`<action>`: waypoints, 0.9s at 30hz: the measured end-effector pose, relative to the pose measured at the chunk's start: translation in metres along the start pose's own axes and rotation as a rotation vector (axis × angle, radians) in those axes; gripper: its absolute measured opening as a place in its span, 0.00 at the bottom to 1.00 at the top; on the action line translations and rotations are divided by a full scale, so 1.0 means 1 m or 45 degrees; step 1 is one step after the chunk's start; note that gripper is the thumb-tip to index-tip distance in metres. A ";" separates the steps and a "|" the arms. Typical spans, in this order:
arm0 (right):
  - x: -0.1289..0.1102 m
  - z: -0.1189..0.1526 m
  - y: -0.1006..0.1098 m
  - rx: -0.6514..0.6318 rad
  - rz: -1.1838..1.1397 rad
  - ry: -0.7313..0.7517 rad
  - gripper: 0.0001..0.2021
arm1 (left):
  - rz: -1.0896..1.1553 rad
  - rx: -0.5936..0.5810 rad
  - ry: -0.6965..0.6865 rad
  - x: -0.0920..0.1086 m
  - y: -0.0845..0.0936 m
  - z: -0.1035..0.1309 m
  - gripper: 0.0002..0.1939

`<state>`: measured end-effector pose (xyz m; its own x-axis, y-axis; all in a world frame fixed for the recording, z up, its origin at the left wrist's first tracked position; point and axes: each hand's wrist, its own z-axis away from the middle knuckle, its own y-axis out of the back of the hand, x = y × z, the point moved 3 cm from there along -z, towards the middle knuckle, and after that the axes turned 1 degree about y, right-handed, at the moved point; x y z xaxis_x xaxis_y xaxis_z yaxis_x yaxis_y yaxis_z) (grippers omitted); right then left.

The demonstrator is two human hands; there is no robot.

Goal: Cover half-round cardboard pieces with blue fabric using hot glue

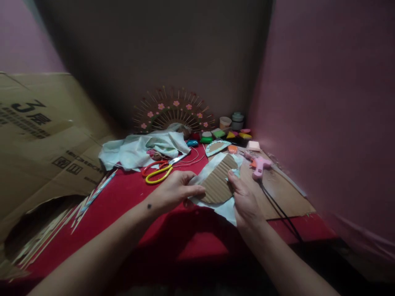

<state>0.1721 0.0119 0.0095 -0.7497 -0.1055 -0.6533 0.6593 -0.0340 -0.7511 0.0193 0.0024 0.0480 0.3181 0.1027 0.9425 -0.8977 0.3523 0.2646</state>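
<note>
Between my hands, above the front of the red-covered table, is a curved piece of corrugated cardboard lying against a pale blue cloth that sticks out around it. My left hand pinches the left edge, thumb on top and fingers underneath. On the other side, my right hand grips the right edge with its thumb on the cloth folded over the cardboard rim. Scissors with red and yellow handles lie just beyond my left hand. A pink glue gun rests to the right of my right hand.
Crumpled pale cloth lies at the back left, before a flowered stick fan. A cloth-edged cardboard piece sits behind my hands. A cardboard sheet lies under the glue gun. A large carton and thin sticks are left.
</note>
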 end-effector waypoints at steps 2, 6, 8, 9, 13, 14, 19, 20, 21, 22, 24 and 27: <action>0.001 0.000 0.003 0.064 -0.035 -0.086 0.12 | -0.061 0.109 -0.045 0.001 -0.003 0.001 0.11; -0.005 0.000 0.006 0.149 -0.040 -0.100 0.10 | -0.060 0.130 -0.132 0.006 -0.007 0.006 0.09; -0.010 0.000 0.006 0.170 -0.044 -0.059 0.09 | -0.077 0.140 -0.141 0.009 -0.007 0.009 0.08; -0.012 0.000 0.006 0.174 -0.043 -0.044 0.09 | -0.093 0.144 -0.142 0.010 -0.007 0.010 0.07; -0.016 0.001 0.004 0.142 -0.027 -0.046 0.10 | -0.126 0.141 -0.167 0.014 -0.008 0.012 0.09; -0.016 0.002 0.004 0.147 -0.019 -0.036 0.10 | -0.128 0.140 -0.177 0.015 -0.009 0.013 0.09; -0.018 0.003 0.004 0.191 -0.008 -0.021 0.08 | -0.056 0.131 -0.179 0.017 -0.012 0.015 0.11; -0.018 0.003 0.004 0.190 -0.014 -0.021 0.08 | -0.027 0.144 -0.178 0.016 -0.012 0.015 0.11; -0.018 0.003 0.004 0.190 -0.020 -0.011 0.09 | -0.003 0.161 -0.181 0.016 -0.012 0.015 0.12; -0.018 0.003 0.005 0.194 -0.021 0.006 0.10 | 0.015 0.177 -0.186 0.015 -0.011 0.015 0.13; -0.018 0.003 0.005 0.206 -0.014 0.047 0.11 | 0.023 0.200 -0.194 0.014 -0.011 0.015 0.14; -0.017 0.003 0.005 0.198 -0.007 0.094 0.12 | 0.008 0.212 -0.218 0.012 -0.011 0.014 0.14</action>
<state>0.1884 0.0104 0.0168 -0.7516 -0.0316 -0.6589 0.6519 -0.1886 -0.7345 0.0284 -0.0131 0.0590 0.2687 -0.0600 0.9614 -0.9419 0.1925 0.2752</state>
